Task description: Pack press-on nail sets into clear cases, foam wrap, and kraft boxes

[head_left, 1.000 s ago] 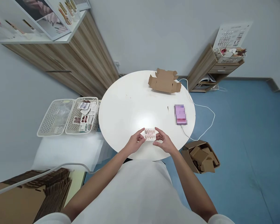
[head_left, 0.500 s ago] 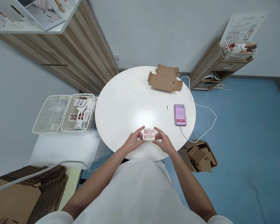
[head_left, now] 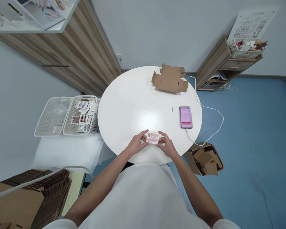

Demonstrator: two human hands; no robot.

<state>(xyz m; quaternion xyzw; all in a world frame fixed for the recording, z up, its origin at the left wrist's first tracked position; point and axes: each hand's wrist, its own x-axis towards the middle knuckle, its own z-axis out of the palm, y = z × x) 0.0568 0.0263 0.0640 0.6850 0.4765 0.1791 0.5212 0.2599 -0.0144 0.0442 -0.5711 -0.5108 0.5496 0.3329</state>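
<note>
Between my two hands is a small card of press-on nails, pale pink and glossy, in two rows. My left hand pinches its left edge between thumb and fingers. On the opposite edge, my right hand grips it the same way. The card is held above the near part of the round white table, facing up toward me. Fingers partly cover both of its short sides.
An unfolded cardboard box lies at the table's far side. A phone with a white cable lies at the right. White baskets with nail cards stand left. A carton of cardboard is on the floor at right.
The view has shifted slightly. Both hands keep hold of the nail card in nearly the same place; its tilt has changed a little.
</note>
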